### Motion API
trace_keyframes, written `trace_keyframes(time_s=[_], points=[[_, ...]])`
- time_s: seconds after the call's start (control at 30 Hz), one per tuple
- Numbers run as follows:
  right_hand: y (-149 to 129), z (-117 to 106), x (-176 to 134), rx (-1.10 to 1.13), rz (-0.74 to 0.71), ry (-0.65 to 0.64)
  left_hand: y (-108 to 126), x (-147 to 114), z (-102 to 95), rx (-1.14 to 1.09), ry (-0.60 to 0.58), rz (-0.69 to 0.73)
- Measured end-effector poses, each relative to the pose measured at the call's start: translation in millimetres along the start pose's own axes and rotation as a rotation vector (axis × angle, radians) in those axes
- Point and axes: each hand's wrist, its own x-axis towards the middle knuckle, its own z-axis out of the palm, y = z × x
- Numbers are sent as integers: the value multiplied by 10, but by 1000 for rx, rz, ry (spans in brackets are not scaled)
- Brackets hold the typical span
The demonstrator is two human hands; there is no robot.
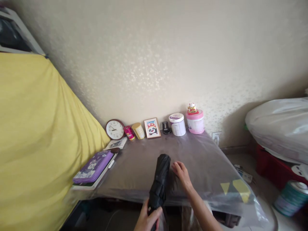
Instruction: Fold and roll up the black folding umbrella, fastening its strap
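A folded black umbrella (158, 183) leans away from me over the table's front edge, wrapped in its cloth. My left hand (148, 216) grips it around its lower end, fingers and thumb closed on it. Just right of the umbrella's upper end is my right hand (181, 171), a small gap between the two. Its fingers are curled together, and I see nothing in them. The inside of that hand is hidden from view.
The table (134, 166) has a plastic cover. Along the wall stand a clock (115, 129), a pink can (129, 132), a picture frame (152, 127) and two tubs. A purple case (93, 166) lies on the left, beside a yellow cloth (43, 134). Bags stand at right.
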Motion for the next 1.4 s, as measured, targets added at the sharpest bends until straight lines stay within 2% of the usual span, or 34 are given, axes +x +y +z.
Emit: trace_keyframes(time_s=[0.1, 0.27, 0.47, 0.73, 0.93, 1.03, 1.2, 1.4], points=[[95, 49, -36, -70, -38, -74, 20, 68, 51, 8, -9, 49], [233, 141, -138, -207, -114, -170, 11, 144, 57, -6, 66, 6], [265, 107, -193, -419, -182, -304, -26, 166, 104, 93, 128, 49], [213, 224, -247, -604, -314, -235, 101, 185, 250, 233, 188, 65], [301, 256, -223, -736, -369, -117, 23, 242, 226, 309, 203, 70], [326, 245, -212, -758, -358, -124, -36, 218, 175, 416, 181, 98], [292, 271, -232, -791, -369, -132, -44, 106, 140, 638, 206, 322], [215, 372, -265, -809, -377, -164, -34, 55, 146, 848, 190, 287]])
